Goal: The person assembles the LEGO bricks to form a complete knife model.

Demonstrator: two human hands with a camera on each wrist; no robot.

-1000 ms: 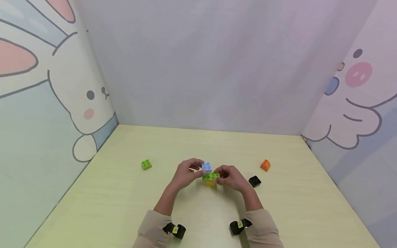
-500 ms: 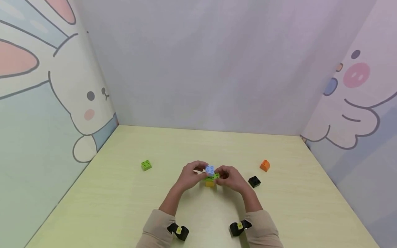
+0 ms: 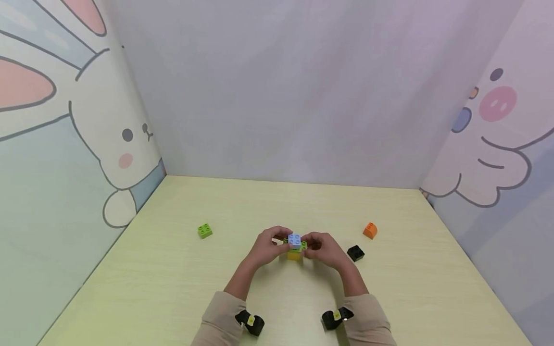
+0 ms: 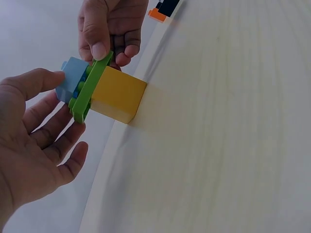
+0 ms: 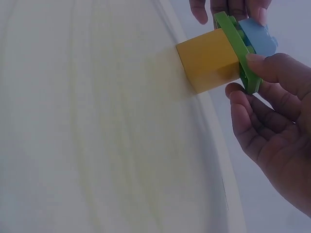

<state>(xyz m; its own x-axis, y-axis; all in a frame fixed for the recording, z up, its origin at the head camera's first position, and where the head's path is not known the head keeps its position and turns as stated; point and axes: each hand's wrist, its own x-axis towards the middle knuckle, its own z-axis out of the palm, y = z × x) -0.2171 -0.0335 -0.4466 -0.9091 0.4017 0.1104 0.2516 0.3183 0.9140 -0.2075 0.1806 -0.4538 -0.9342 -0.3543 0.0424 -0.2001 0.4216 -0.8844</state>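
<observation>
A yellow block stands on the table with a flat green plate brick across its top, the plate's ends jutting past it. My left hand pinches a light blue brick between thumb and fingers, right over the middle of the plate's studs. In the left wrist view the blue brick sits slightly tilted against the studs. My right hand grips the right end of the green plate, thumb on the near side and fingers curled behind. The yellow block's lower face meets the tabletop.
A small green brick lies to the left on the pale table. To the right are a black brick and an orange curved brick. Printed walls enclose the table's back and sides.
My left hand has moved right and slightly nearer, carrying the light blue brick from the plate's left back side to over its middle. The right hand stays on the plate.
</observation>
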